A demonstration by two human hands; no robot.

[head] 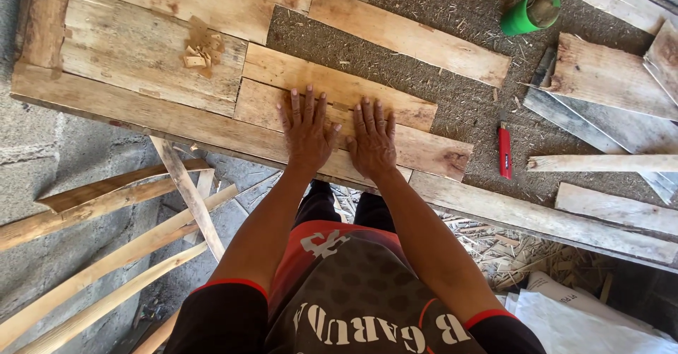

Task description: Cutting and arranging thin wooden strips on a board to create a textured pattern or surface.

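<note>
Both hands lie flat, fingers spread and gripping nothing: the left hand [306, 133] and right hand [372, 140] press the short plank [424, 149] lying at the workbench [127, 110] front edge. This looks like steadying or aligning it. The red utility knife [504, 152] lies at three o'clock, the green cup [528, 13] at one.

One package-like item in view: a stack of white woven sacks [579, 322] at about 5 o'clock, on the floor below the near edge of the desk [141, 50]. Flat, crumpled, white with a few dark printed marks near the upper edge; partly cut off by the frame's bottom and right edges. No labels, signs or screens seen elsewhere.
</note>
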